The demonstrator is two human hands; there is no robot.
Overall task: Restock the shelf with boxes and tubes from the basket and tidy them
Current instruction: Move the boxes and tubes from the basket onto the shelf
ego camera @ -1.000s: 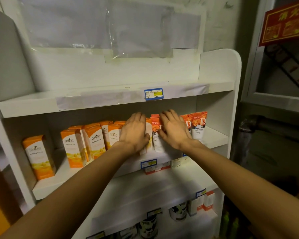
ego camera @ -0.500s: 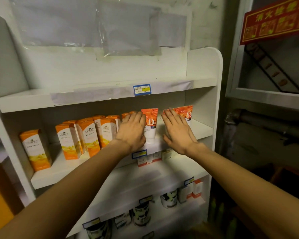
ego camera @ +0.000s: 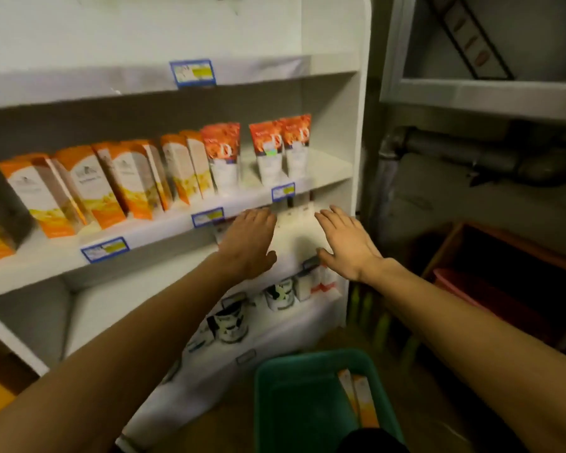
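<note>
Orange boxes and tubes stand on the shelf, more boxes lie in the green basket below, while left hand and right hand hover empty, fingers straight.

Large white letter "D" legible on orange tops of tubes on middle shelf. Small logo on orange-white boxes blurred, unreadable. Blue-framed price labels on shelf edges carry yellow patches, print too blurred to read.
</note>
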